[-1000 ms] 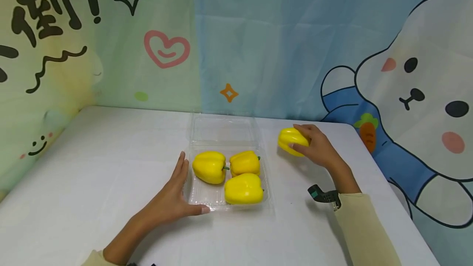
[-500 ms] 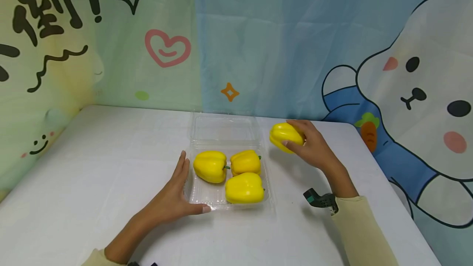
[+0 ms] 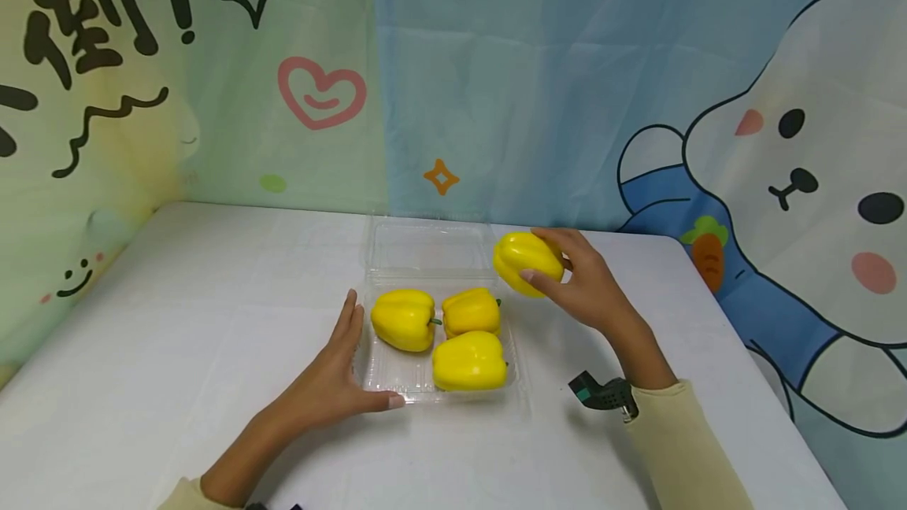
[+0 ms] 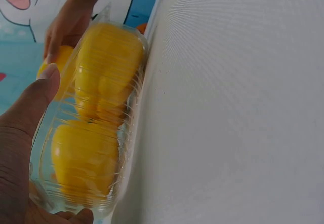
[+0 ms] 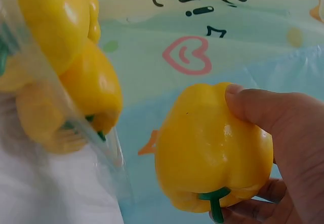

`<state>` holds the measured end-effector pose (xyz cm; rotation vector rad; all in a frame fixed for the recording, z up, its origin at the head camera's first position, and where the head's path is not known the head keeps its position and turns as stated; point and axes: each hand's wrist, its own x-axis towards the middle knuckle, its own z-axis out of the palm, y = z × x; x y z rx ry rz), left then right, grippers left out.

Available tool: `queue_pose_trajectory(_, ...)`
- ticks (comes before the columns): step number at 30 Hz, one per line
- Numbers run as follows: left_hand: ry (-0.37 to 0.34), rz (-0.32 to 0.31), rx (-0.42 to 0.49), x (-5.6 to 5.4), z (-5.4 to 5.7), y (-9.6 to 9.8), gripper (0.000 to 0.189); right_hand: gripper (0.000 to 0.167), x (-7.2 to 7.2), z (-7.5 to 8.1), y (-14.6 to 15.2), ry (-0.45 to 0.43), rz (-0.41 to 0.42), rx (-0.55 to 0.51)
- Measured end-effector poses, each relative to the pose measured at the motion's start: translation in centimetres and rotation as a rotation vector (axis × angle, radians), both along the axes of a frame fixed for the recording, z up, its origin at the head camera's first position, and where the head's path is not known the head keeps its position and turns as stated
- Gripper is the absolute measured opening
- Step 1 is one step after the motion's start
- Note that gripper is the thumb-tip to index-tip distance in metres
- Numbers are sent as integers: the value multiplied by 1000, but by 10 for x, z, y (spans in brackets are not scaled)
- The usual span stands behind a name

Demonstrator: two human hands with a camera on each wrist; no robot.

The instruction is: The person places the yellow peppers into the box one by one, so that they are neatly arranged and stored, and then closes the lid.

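Note:
My right hand (image 3: pixel 591 282) grips a yellow bell pepper (image 3: pixel 526 264) in the air, by the right back of a clear plastic clamshell box (image 3: pixel 397 380). The right wrist view shows the thumb on top of this pepper (image 5: pixel 212 148) and its green stem pointing down. Three more yellow peppers lie in the box: one at the left (image 3: pixel 402 319), one at the back right (image 3: pixel 471 312) and one at the front right (image 3: pixel 469 361). Spread along the box's left side and front corner, my left hand (image 3: pixel 338 380) touches its wall with straight fingers and thumb.
The box's clear lid (image 3: pixel 428 246) lies folded back toward the rear of the white table (image 3: pixel 191 337). Behind the table hangs a printed cloth (image 3: pixel 510 101) with cartoon figures. A dark wrist device (image 3: pixel 602 393) sits by the right sleeve.
My right hand has carried its pepper leftward and slightly up, from the table's right side to the box's edge. The left hand and the box have stayed in place.

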<state>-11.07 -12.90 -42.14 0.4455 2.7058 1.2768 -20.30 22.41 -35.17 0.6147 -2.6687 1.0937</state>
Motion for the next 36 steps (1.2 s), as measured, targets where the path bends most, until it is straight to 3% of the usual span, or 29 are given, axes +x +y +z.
queue_pose_trajectory(17, 6, -3, -1, 0, 0, 0, 135, 59, 11, 3, -29, 17, 120, -48)
queue_pose_trajectory(36, -1, -5, -5, 0, 1, 0, 136, 58, 28, 4, -73, -97, 255, -149)
